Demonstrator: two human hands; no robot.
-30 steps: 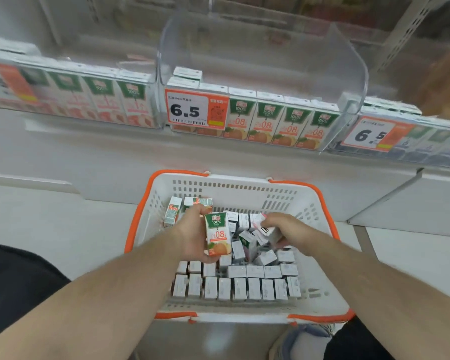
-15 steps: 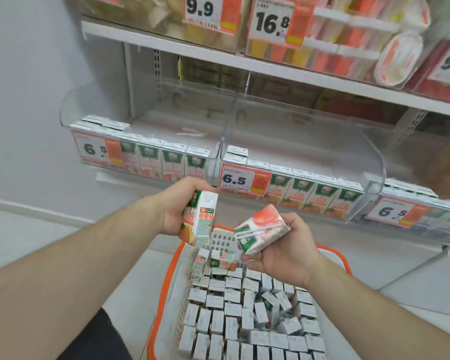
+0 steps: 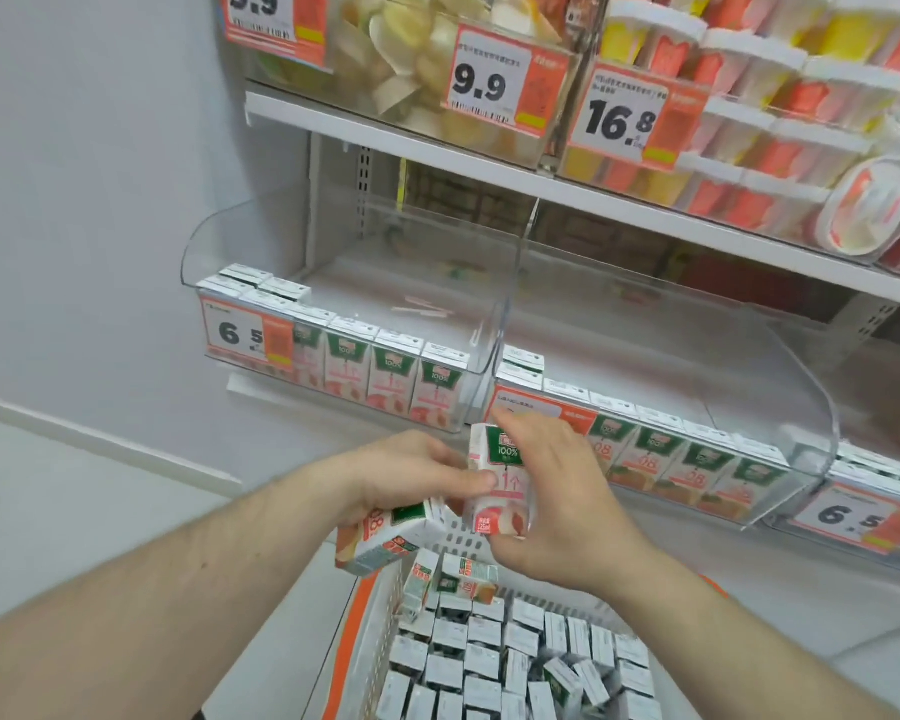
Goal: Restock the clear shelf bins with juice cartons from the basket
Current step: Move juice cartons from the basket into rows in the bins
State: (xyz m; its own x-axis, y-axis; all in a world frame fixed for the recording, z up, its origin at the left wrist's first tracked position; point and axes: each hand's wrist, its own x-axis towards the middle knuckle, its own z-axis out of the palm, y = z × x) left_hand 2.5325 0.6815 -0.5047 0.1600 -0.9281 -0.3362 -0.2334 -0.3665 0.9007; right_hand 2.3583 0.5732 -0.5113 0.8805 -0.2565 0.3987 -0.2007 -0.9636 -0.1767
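Observation:
My left hand (image 3: 411, 478) grips an orange-label juice carton (image 3: 380, 537), tilted on its side above the basket's far corner. My right hand (image 3: 557, 496) holds a pink-label juice carton (image 3: 497, 485) upright, and my left thumb touches its front. Both hands meet just below the gap between two clear shelf bins. The left bin (image 3: 344, 272) has a front row of pink cartons (image 3: 385, 379). The middle bin (image 3: 697, 356) has a front row of orange cartons (image 3: 692, 470). The white basket with an orange rim (image 3: 362, 621) below holds several cartons (image 3: 489, 662).
A third clear bin (image 3: 863, 517) with a 6.5 price tag shows at the right edge. The white shelf (image 3: 489, 171) above carries snack cups and price tags. A plain wall (image 3: 84, 200) stands to the left, pale floor (image 3: 74, 501) below it.
Both hands have risen from over the basket and come together near the bins. The pink carton has turned from tilted to upright. The view has lifted toward the shelves.

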